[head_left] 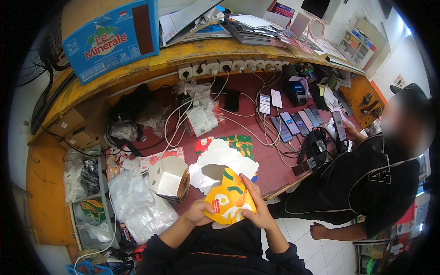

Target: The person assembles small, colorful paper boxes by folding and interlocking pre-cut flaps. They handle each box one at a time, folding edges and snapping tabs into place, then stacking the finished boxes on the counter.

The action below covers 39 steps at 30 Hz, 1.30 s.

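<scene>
Above my lap I hold a partly folded yellow paper food box [227,199], printed with an egg and green shapes. My left hand [200,213] grips its lower left side, thumb on the printed face. My right hand [260,208] is closed round its right side, fingers along the outer edge and thumb at the bottom. Just beyond lie flat white box blanks [224,160] with red, green and orange printed parts showing. To the left stands a nested stack of formed paper boxes [168,176], their white insides upward.
Clear plastic bags [137,206] lie left of the box stack. White charging cables run from a row of sockets [211,68] to several phones [298,123]. At right, a co-worker [357,178] in black holds a phone [339,126]. A blue carton [112,43] stands on the shelf.
</scene>
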### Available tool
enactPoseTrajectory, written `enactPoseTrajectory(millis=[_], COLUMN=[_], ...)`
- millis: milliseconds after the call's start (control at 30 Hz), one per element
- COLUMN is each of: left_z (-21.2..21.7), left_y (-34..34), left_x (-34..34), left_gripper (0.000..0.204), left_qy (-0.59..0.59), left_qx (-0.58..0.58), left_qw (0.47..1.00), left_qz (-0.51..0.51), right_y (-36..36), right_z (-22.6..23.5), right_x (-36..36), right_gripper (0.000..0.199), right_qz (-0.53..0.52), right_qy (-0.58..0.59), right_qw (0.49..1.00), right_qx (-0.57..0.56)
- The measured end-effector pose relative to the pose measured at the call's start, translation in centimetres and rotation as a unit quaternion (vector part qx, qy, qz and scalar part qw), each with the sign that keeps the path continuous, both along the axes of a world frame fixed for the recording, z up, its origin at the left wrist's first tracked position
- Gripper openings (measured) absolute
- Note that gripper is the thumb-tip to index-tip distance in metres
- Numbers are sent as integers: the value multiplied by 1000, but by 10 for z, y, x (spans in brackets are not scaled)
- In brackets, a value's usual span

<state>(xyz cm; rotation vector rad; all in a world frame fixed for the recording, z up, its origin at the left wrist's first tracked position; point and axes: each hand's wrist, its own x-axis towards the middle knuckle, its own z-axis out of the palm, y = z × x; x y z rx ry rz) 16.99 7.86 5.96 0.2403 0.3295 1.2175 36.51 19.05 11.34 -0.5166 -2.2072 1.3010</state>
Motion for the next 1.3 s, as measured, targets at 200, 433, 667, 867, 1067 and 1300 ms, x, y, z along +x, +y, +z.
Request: enactPoseTrajectory(millis=[200,433,667,867,1067,1300], left_z=[-2,6,12,17,18,12], left_y=[4,3,7,5,-1,-11], left_x=[8,4,3,2,8,8], left_gripper=[65,61,57,59,61,57], left_qy=[-93,128,189,100,80,41], left_qx=[30,-32,-94,-118,-87,-107], left_qw=[995,988,973,984,987,993], left_qz=[-8,-82,-94,-92,-112,-41], right_y=[-23,-1,3,7,8,-24], right_z=[-14,1,-2,12,3,-12], right_x=[-5,8,1,9,15,23], right_gripper=[76,63,25,38,36,45], right_qz=[-50,-40,-83,21,38,9], right_qy=[87,-29,28,15,118,34], right_qw=[992,998,981,966,984,964], right_qx=[-73,-49,-173,257,129,263])
